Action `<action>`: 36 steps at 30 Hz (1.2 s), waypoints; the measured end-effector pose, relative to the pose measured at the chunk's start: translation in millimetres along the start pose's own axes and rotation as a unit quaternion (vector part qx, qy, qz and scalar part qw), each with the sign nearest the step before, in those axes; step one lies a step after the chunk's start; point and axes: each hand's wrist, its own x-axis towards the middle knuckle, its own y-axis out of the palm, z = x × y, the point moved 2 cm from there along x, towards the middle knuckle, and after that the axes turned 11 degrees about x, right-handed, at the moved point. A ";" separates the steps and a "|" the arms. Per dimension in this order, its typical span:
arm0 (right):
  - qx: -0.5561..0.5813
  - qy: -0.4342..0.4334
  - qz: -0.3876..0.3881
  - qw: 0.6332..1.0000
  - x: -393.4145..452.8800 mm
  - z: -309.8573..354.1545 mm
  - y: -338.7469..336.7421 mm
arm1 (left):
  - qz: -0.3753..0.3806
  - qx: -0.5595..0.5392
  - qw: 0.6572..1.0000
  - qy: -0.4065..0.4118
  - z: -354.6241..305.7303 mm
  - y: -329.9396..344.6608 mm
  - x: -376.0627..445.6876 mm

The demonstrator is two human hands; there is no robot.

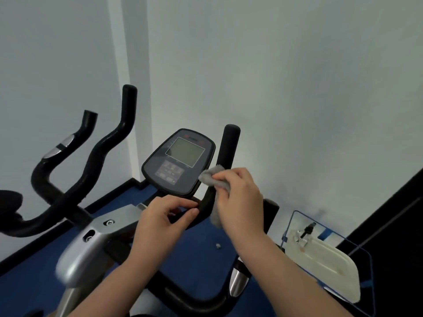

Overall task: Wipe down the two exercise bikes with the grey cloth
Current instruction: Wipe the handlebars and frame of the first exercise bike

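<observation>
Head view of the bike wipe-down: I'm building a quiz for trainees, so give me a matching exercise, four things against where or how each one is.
Things:
1. grey cloth
2. left hand
3. console
4. second bike's handlebars

Places or states:
A. left of the console, untouched
B. held by the right hand against the upright black grip
C. between the two upright grips, screen blank
D. gripping the black bar just below the console

Pairs: 1-B, 2-D, 3-C, 4-A
</observation>
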 end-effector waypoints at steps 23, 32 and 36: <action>0.254 0.060 -0.106 0.959 77.9 19.1 -52.8 | -0.008 0.030 0.999 0.035 -3.5 -1.9 1.0; 0.206 0.147 -0.144 0.957 8.5 -4.1 1.8 | -0.013 0.028 0.999 0.034 -4.2 -2.0 1.6; 0.200 0.152 -0.090 0.964 -11.7 -9.3 5.1 | -0.016 0.024 0.999 0.032 -3.7 0.0 2.0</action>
